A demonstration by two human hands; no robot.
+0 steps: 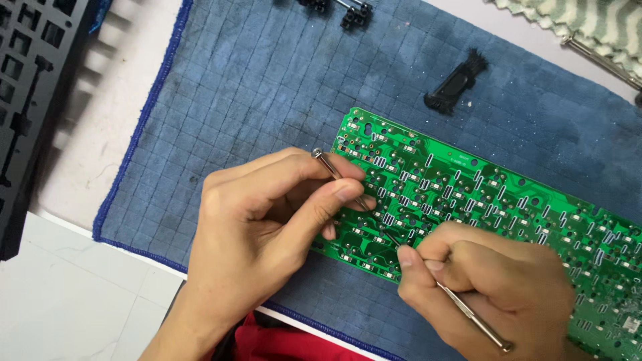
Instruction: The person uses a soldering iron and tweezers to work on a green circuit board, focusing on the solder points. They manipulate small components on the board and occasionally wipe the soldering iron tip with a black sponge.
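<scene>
Head view showed my left hand (pixel 267 220) and right hand (pixel 495 294) each pinched shut on a thin metal tool (pixel 338 177), second tool (pixel 468 311), tips converging on the green circuit board (pixel 495 200) lying on the blue cloth (pixel 267 87), probably for steadiness.

I see a green circuit board (pixel 495 200) lying flat, slanting rightward, with two thin metal tools (pixel 334 170) (pixel 475 317) angled onto its near-left end
</scene>
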